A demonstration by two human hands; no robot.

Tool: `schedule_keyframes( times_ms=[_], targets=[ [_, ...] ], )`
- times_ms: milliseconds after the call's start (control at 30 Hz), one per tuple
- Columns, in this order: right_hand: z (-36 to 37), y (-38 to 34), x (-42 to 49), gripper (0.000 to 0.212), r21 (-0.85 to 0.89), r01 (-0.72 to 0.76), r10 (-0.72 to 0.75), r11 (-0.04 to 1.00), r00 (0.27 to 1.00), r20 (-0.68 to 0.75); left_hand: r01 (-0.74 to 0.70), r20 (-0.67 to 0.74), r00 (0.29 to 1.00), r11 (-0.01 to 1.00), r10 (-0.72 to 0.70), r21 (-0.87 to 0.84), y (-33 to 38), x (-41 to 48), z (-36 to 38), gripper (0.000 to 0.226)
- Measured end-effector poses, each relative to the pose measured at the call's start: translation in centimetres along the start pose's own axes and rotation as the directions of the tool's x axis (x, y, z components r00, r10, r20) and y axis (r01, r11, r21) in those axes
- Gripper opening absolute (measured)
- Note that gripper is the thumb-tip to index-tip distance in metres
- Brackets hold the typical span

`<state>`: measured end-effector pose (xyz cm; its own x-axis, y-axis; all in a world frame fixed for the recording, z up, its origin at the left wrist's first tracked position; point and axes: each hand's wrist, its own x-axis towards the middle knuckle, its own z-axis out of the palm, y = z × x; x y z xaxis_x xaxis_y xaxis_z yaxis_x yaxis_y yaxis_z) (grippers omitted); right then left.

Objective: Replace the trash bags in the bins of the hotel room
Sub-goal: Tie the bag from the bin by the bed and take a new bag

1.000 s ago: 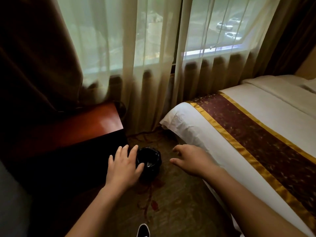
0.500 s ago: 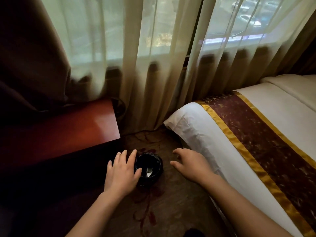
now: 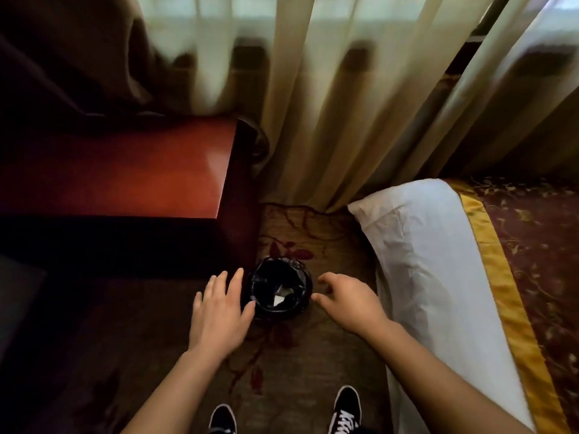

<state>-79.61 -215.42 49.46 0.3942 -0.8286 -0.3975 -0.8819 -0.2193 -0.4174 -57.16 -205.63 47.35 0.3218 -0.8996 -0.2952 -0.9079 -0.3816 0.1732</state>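
Small black-lined bin [image 3: 279,290] on carpet [image 3: 313,355], between nightstand [image 3: 125,170] and bed [image 3: 438,261]. Left hand [image 3: 219,311], right hand [image 3: 347,303] flank it, fingers spread, empty.

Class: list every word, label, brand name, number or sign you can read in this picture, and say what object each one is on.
None can be read.
Bin: black liner, a white scrap inside, no print legible.
Shoes: white laces, no brand showing.
Bed runner: leaf pattern only, no lettering.
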Motion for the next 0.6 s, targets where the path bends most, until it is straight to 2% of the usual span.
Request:
schedule_keyframes(
  times_ms=[167,333,600],
  targets=[
    [4.7,3.9,5.3,0.041,0.012,0.017,-0.017,1.0,1.0,0.024,0.084,0.002,0.996,0.996,-0.084,-0.032,-1.0,3.9,6.3,0.07],
    [12.6,7.4,12.0,0.037,0.045,0.013,-0.014,0.999,1.0,0.003,0.106,-0.005,0.994,0.994,-0.107,-0.036,-3.8,8.6,15.0,0.069],
    [24.6,13.9,22.1,0.033,0.171,-0.085,0.102,0.982,0.99,-0.095,0.118,-0.036,0.992,0.984,-0.124,-0.135,-9.6,15.4,28.3,0.07]
  ],
)
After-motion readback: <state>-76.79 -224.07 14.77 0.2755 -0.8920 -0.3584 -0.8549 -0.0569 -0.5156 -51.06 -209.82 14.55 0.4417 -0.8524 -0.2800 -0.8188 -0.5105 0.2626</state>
